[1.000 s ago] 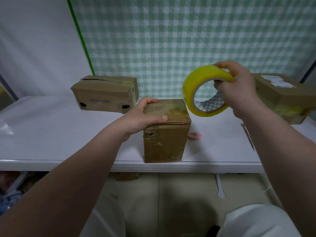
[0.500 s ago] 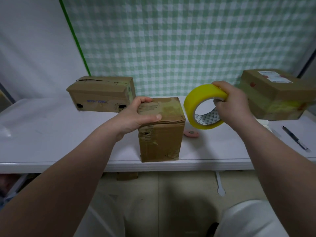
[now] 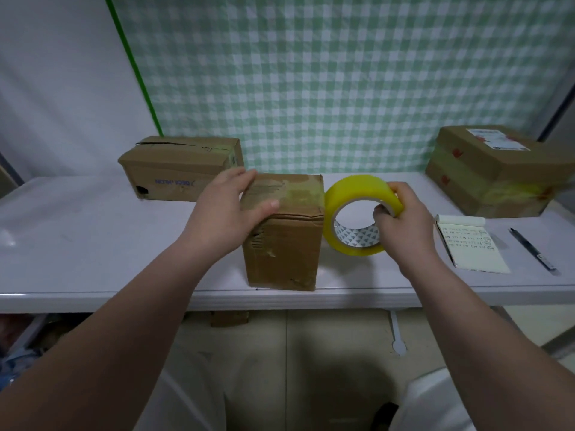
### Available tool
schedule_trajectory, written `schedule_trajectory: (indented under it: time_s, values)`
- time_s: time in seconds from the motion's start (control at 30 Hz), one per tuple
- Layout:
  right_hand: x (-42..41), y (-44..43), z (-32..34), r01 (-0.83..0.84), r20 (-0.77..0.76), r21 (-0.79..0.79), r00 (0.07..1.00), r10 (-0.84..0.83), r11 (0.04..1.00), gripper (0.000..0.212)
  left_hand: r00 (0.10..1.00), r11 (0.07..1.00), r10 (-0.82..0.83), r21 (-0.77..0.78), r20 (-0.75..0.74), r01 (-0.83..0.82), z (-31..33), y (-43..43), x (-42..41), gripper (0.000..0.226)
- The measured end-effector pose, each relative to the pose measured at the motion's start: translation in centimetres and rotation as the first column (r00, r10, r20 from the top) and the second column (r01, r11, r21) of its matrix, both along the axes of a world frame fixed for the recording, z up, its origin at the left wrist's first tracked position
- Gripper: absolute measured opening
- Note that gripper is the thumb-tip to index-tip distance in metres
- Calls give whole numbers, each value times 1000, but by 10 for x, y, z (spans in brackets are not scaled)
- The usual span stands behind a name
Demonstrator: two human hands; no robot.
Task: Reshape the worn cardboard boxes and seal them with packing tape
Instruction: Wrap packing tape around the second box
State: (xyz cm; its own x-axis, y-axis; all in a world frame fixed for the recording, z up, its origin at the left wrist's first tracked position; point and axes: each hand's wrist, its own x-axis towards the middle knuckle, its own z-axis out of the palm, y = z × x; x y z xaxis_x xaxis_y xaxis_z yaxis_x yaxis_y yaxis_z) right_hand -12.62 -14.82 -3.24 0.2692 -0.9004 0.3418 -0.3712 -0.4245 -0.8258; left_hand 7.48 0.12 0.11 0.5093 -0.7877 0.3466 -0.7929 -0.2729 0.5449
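Middle box: a worn cardboard box (image 3: 283,244) stands on end near the front edge of the white desk (image 3: 93,244), its top flaps closed and creased, with scuffs and small tears on the front face.
Left hand: the left hand (image 3: 230,209) holds the box's upper left corner, palm against the side, with fingers and thumb laid over the top.
Right hand: the right hand (image 3: 404,219) grips a yellow packing tape roll (image 3: 348,188), thumb inside the core and fingers over the outer band.
Tape roll: it is held upright, just beside the box's right top edge; I cannot tell whether the two touch.
Left rear box: a long cardboard box (image 3: 180,169) lies flat behind the left hand, its top seam split.
Right rear box: a taped box with a shipping label (image 3: 485,172) sits at the far right.
Notepad: a written-on notepad (image 3: 469,244) lies right of the right hand, with a black pen (image 3: 532,248) beside it.
Backdrop: green checked cloth (image 3: 311,73).
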Motion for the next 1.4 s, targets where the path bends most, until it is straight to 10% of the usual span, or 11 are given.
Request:
schedule_trajectory:
  time_s: [0.37, 0.73, 1.4]
  values:
    - [2, 24, -17, 25, 79, 66, 996, -30, 998, 27, 904, 946, 13, 288, 427, -149, -4, -11, -42, 88]
    - [-1, 27, -22, 27, 124, 84, 992, -38, 996, 33, 878, 945, -159, 328, 451, 3, -3, -21, -75, 50]
    - [7, 37, -11, -227, 352, 353, 931, 95, 908, 21, 965, 960, -115, 275, 235, 47, 9, -13, -35, 59]
